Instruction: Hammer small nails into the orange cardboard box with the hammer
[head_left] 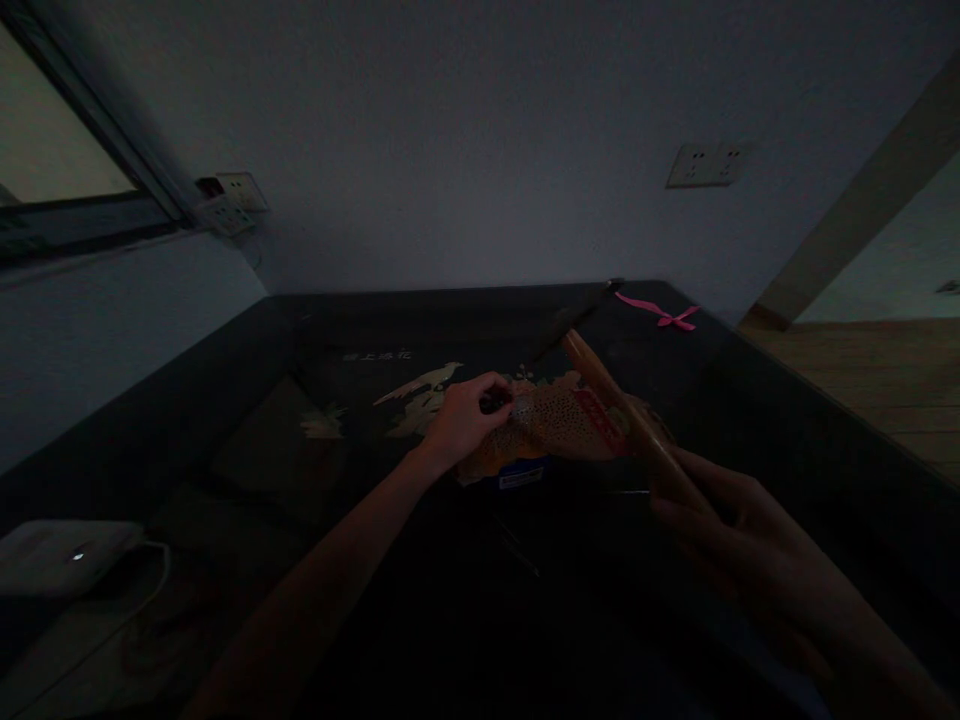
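In the dim head view, my left hand (469, 415) pinches, thumb against fingers, the left part of a clear dotted plastic bag (551, 420) with a red label. My right hand (739, 530) is wrapped round the near end of a long light-brown wooden stick (611, 395). The stick slants up and left, its middle in front of the bag's right end. Across its far tip runs a thin dark bar (589, 310); whether the two are joined I cannot tell. Below the bag shows a blue packet (521, 474) with a white label.
A pink ribbon (667, 318) lies at the back right of the dark glossy table (360, 310). At left is a white device (71, 555) with a cable. Thin dark sticks (517, 550) lie in front. The wall carries sockets (705, 165).
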